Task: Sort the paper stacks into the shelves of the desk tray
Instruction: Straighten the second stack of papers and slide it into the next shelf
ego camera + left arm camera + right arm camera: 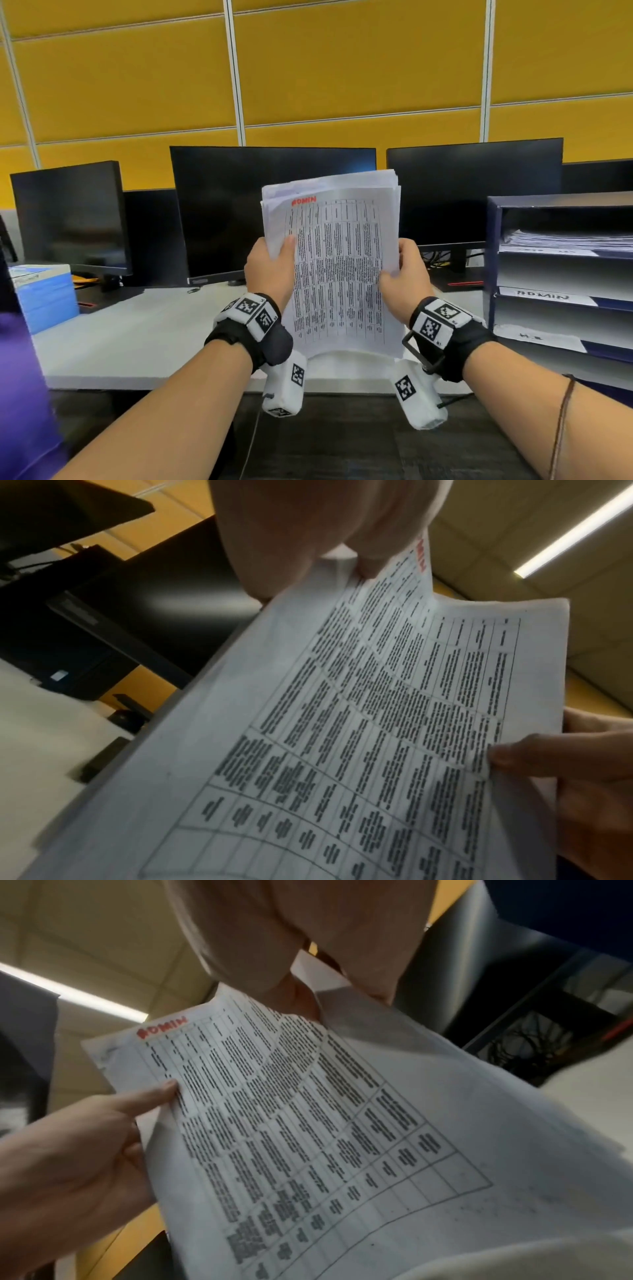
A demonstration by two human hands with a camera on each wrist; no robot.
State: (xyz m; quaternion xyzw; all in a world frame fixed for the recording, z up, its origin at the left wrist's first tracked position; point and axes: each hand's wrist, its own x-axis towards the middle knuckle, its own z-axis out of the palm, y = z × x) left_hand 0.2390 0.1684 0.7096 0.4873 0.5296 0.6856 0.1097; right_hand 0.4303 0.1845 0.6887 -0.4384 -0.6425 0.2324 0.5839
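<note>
A paper stack (337, 260) stands upright above the white desk (137, 339), its front sheet a printed table headed ADMIN in red. My left hand (270, 267) grips its left edge, thumb on the front. My right hand (406, 270) grips the right edge the same way. The wrist views show the same stack (359, 737) (308, 1123) close up, with each thumb pressed on the sheet. The dark blue desk tray (493, 260) stands at the right. Its top shelf holds papers (565, 240); lower shelves carry labels, one reading ADMIN (544, 295).
Three dark monitors (270, 209) line the back of the desk before a yellow partition wall. A blue and white box (44, 294) sits at the left edge. Something purple (20, 394) fills the lower left corner.
</note>
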